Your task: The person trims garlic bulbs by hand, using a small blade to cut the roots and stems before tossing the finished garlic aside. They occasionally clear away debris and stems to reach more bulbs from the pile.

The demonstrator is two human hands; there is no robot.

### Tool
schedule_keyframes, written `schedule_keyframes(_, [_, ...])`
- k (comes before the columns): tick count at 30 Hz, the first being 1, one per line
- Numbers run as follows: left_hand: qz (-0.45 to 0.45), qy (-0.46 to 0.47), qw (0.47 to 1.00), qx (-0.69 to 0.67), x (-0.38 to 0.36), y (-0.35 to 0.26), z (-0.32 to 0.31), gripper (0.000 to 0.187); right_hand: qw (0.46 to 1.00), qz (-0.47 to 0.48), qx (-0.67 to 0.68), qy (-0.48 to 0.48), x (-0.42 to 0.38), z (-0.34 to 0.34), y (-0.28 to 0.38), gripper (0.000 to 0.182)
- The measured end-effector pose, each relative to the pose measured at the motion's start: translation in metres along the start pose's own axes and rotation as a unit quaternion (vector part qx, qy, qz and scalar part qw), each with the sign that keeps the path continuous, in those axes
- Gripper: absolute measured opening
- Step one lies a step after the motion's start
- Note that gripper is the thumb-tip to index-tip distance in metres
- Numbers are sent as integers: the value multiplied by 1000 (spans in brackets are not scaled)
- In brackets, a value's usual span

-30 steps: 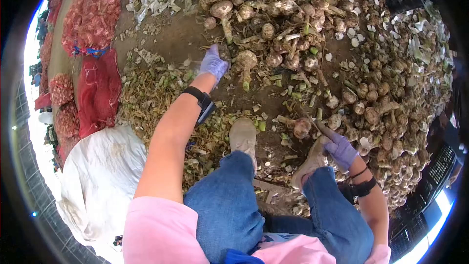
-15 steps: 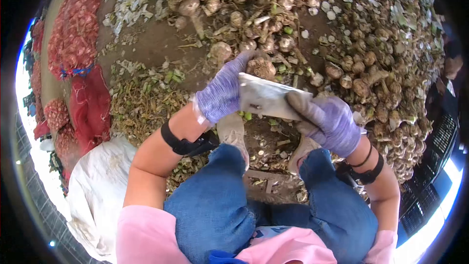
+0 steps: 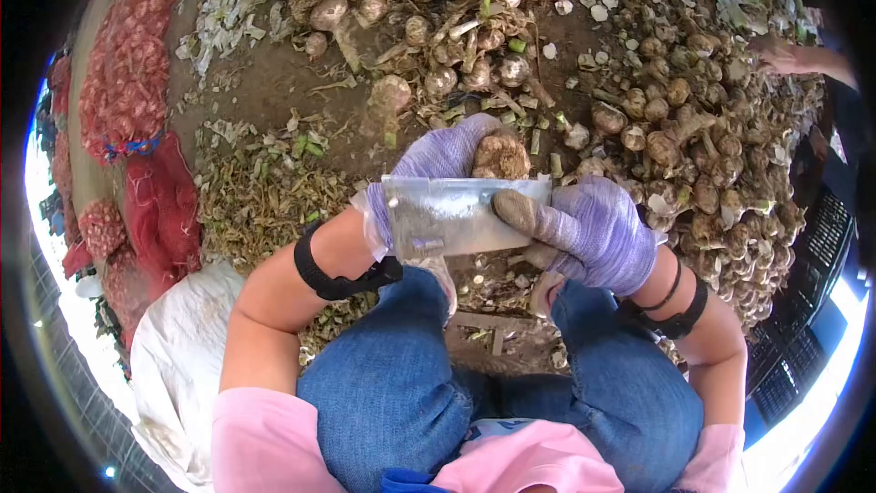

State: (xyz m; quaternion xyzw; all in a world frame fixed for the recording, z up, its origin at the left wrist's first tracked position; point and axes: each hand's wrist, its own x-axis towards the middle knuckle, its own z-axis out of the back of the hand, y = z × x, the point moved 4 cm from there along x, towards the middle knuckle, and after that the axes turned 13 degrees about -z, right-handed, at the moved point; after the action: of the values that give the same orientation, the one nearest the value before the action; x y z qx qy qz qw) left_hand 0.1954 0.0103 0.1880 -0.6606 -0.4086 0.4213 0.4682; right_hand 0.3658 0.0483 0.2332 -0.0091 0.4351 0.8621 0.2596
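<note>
The gloved left hand (image 3: 440, 152), partly hidden, has its fingers curled round a garlic bulb (image 3: 502, 160), held above the dirt ground (image 3: 283, 73) and nearer than the loose bulbs (image 3: 429, 0) towards its far edge. The gloved right hand (image 3: 602, 233) is closed on a broad metal blade (image 3: 443, 210); whether blade and bulb touch, I cannot tell.

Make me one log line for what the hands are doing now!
left hand: holding garlic bulb | right hand: holding knife | blade: by bulb, touch unclear | garlic pile: ahead
</note>
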Motion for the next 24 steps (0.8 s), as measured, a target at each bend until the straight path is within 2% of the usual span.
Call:
schedule_keyframes(4, [66, -14, 998, -18, -5, 9, 0, 67, 1000, 6, 17, -17, -7, -9, -7, 72])
schedule_keyframes(5, [65, -31, 992, -107, -9, 19, -2, 63, 999, 11, 24, -27, -8, -11, -10, 71])
schedule_keyframes(7, [67, -66, 955, -283, -17, 39, -8, 55, 998, 26, -49, -41, -13, -12, -14, 66])
schedule_keyframes(8, [64, -48, 970, -229, -21, 42, -4, 52, 994, 35, -86, -48, -15, -13, -18, 63])
schedule_keyframes(9, [-12, -2, 996, -90, -17, 25, -6, 52, 977, -84, 195, -22, -26, -35, -54, 60])
schedule_keyframes(10, [-91, 27, 992, 79, -13, 8, -7, 52, 974, -187, 110, -63, -31, -34, -82, 56])
schedule_keyframes(11, [-163, 27, 960, 226, -10, -9, -9, 52, 953, -290, 29, -84, -38, -32, -109, 52])
schedule_keyframes(12, [-99, 25, 975, 196, -15, -17, -8, 53, 909, -415, 9, -29, -51, -19, -128, 52])
schedule_keyframes(13, [-37, 13, 985, 168, -20, -17, -4, 54, 925, -371, 35, -75, -73, -31, -152, 53])
schedule_keyframes(14, [-10, 24, 983, 183, -17, -7, 0, 59, 938, -330, 42, -93, -68, -33, -150, 55])
schedule_keyframes(17, [-87, 22, 974, 208, -10, 1, -2, 63, 950, -254, 143, -115, -61, -30, -123, 59])
schedule_keyframes(18, [-141, 8, 965, 219, -8, -3, -2, 59, 944, -257, 192, -84, -56, -24, -108, 60])
schedule_keyframes(20, [-187, 64, 954, 226, -6, -4, -1, 53, 913, -290, 286, 13, -51, -3, -74, 62])
schedule_keyframes(21, [-210, 89, 947, 228, -6, -4, -1, 50, 908, -285, 304, 43, -48, -1, -66, 62])
schedule_keyframes(22, [-212, 70, 948, 228, -7, -7, -3, 37, 902, -281, 320, 73, -46, 1, -59, 62])
schedule_keyframes(24, [-237, 75, 940, 235, -5, -5, -4, 33, 898, -257, 343, 100, -39, 3, -46, 63])
